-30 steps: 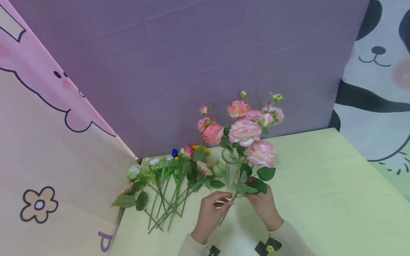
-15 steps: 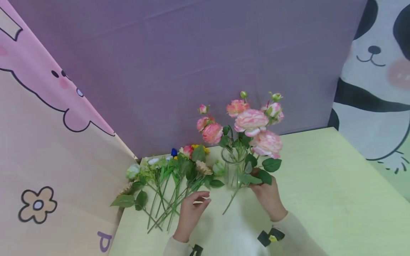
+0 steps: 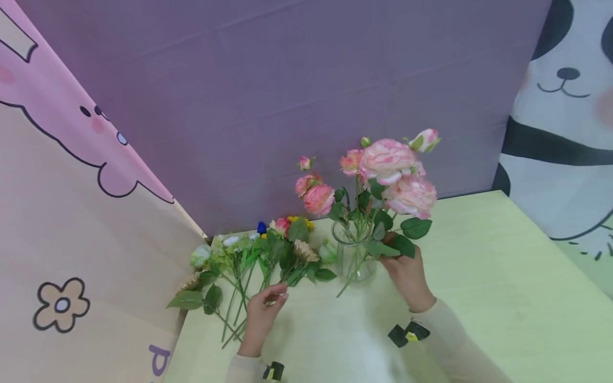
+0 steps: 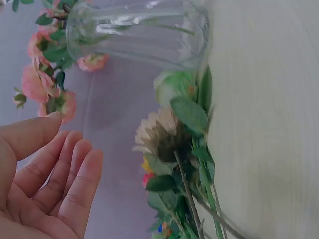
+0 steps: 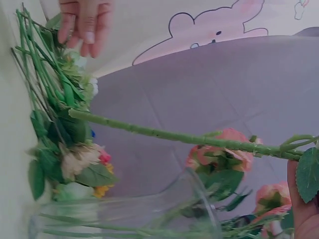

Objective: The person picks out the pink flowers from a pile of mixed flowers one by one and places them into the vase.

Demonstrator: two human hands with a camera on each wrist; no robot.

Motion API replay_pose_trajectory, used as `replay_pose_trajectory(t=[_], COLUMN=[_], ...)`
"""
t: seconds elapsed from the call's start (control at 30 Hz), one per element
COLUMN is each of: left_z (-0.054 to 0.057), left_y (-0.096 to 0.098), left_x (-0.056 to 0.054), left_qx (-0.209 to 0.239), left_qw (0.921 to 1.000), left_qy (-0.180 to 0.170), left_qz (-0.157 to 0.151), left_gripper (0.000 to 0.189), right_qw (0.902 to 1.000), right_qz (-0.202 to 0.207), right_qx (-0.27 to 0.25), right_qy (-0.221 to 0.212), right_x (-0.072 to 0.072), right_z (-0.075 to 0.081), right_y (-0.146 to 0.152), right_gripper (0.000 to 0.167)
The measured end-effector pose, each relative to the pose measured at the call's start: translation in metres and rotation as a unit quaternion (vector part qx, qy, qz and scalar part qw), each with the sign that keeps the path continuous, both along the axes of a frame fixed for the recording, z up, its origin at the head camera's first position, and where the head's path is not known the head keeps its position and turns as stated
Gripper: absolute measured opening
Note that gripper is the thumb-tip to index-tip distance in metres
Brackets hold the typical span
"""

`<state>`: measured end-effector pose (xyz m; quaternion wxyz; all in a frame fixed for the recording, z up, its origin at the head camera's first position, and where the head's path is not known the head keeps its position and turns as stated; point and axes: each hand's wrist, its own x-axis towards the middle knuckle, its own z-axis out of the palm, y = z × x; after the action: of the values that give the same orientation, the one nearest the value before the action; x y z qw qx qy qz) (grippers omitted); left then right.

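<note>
My right hand grips the leafy stem of a pink peony spray, just right of a clear glass vase. In the right wrist view the stem's bare cut end points away from that hand, outside the vase. Coral-pink flowers stand in the vase, their stems visible through the glass. My left hand is off the stem, held over the near ends of the loose flowers. In the left wrist view its fingers are relaxed, with nothing between them.
Several loose artificial flowers lie at the table's back left, among them a beige one, a pale green one and green stems. A purple cloth wall stands right behind the table. Panda and pink cartoon panels flank it.
My left hand has let go of the stem and moved left toward the loose flowers. My right hand has raised the peony spray slightly up and to the right.
</note>
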<state>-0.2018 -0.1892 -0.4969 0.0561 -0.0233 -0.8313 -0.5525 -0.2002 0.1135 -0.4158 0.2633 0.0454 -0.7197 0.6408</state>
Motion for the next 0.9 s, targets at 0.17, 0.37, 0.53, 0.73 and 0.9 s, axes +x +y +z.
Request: replay_pose_trajectory(t=[0.17, 0.37, 0.53, 0.73, 0.9], left_z=[-0.001, -0.009, -0.012, -0.019, -0.024], left_y=[-0.010, -0.025, -0.037, -0.047, -0.055], left_x=[-0.005, -0.010, -0.010, -0.010, -0.012], left_qx=[-0.009, -0.029, -0.048, -0.047, -0.063], left_qw=[0.9997, 0.9981, 0.9966, 0.9947, 0.9906], left_qy=[-0.008, -0.030, -0.036, -0.051, -0.045], left_qz=[0.023, 0.046, 0.056, 0.075, 0.113], left_gripper=[0.020, 0.022, 0.022, 0.022, 0.021], right_qw=[0.9996, 0.9974, 0.9955, 0.9973, 0.9971], right_qz=[-0.028, -0.010, 0.001, -0.073, -0.065], right_qx=[0.001, -0.068, -0.088, 0.008, -0.034], right_qy=[0.000, 0.022, 0.034, 0.011, 0.020], right_x=[-0.007, -0.014, -0.018, -0.023, -0.027], right_z=[0.013, 0.024, 0.029, 0.041, 0.051], right_y=[0.007, 0.014, 0.016, 0.019, 0.022], right_gripper=[0.014, 0.023, 0.026, 0.009, 0.019])
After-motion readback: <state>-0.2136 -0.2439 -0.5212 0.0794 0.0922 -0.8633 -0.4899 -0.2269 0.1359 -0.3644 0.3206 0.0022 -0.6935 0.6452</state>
